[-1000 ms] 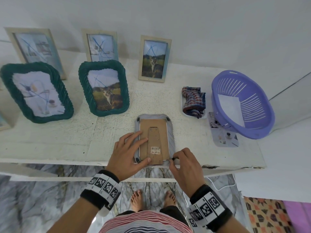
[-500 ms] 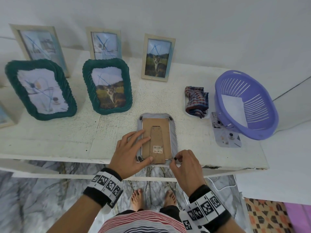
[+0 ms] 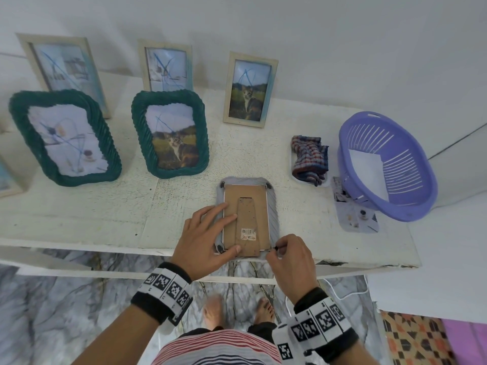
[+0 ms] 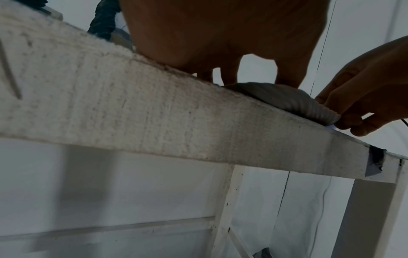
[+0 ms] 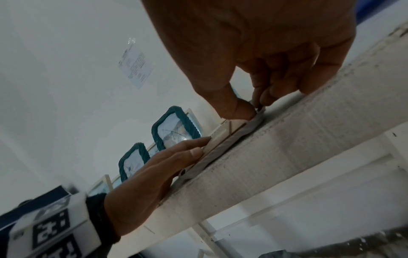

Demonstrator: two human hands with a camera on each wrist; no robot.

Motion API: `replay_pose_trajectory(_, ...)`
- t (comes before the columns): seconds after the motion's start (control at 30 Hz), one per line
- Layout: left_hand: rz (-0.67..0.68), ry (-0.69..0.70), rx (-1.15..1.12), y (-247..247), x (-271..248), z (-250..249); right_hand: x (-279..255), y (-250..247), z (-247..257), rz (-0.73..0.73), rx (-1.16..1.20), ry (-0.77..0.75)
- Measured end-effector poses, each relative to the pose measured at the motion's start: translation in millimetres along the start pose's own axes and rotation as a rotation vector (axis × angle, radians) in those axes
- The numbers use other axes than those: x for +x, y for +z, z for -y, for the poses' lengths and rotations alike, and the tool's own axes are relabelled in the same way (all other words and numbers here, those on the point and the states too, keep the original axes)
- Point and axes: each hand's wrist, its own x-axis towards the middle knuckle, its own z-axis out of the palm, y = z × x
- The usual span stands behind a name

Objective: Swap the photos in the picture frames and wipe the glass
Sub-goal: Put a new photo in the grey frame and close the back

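White and rough, the table (image 3: 79, 222) is carrying a grey frame (image 3: 274, 206) lying face down at its near edge, right under both hands. Left hand (image 3: 204, 239) is lying spread and flat, fingers pressing on the cardboard backing (image 3: 247, 204) and thumb resting at its near edge. Right hand (image 3: 291, 255) is pinching the small dark clip (image 3: 276, 248) at the frame's near right corner, between thumb and forefinger. The step in hand looks like freeing the backing. Next move probably calls for turning this clip aside, then the far ones beyond the fingertips, while the left hand is holding everything steady. A checked cloth (image 3: 311, 159) is waiting beyond the right hand.
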Motion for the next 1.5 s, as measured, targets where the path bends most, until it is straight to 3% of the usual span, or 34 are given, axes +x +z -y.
replay_pose_trajectory(0.57, 0.015, -0.014, 0.004, -0.4, -0.6, -1.2, -8.7, -1.0, 8.4, -0.045, -0.209, -0.022)
replay_pose_trajectory(0.87, 0.015, -0.014, 0.004, -0.6, -0.5, -0.9, -3.3, 2.8, 7.4, -0.012, -0.092, 0.012)
replay_pose_trajectory(1.07, 0.013, -0.015, -0.004, -0.8, -0.6, -1.3, -3.7, 3.7, -2.9, -0.035, -0.036, -0.088)
replay_pose_trajectory(1.3, -0.002, -0.012, -0.005, -0.5, -1.2, -1.4, -1.2, 4.2, -6.7, -0.036, -0.041, -0.102)
replay_pose_trajectory(1.5, -0.001, -0.009, -0.004, -0.2, -0.7, -1.1, -1.3, 3.4, -18.8, -0.074, 0.013, -0.258)
